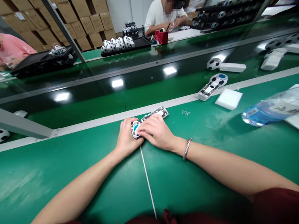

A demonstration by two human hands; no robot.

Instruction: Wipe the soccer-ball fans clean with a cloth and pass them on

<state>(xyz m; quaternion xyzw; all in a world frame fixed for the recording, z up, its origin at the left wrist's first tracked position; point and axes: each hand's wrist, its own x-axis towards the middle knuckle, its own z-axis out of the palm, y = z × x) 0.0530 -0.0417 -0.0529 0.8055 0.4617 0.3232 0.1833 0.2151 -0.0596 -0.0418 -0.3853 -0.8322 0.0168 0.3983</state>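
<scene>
In the head view, my left hand [127,136] is wrapped round the round head of a white-and-black soccer-ball-patterned device [135,128]. A blue disc shows in the middle of that head. My right hand [157,131] reaches over it with fingertips pinched together at the disc; whatever they may hold is too small to make out. Behind the right fingers, the device's flat grey-white handle [162,112] slants up and to the right, partly covered. A small clear piece with pale marks [186,113] lies on the green table [193,186] to the right.
Another patterned device [212,87] rests at the metal edge strip, near a white foam block [229,98]. A plastic bottle [272,109] lies at right. More devices [226,66] sit on the dark green belt beyond. Across it, two people work beside black trays [126,49] of ball-patterned parts.
</scene>
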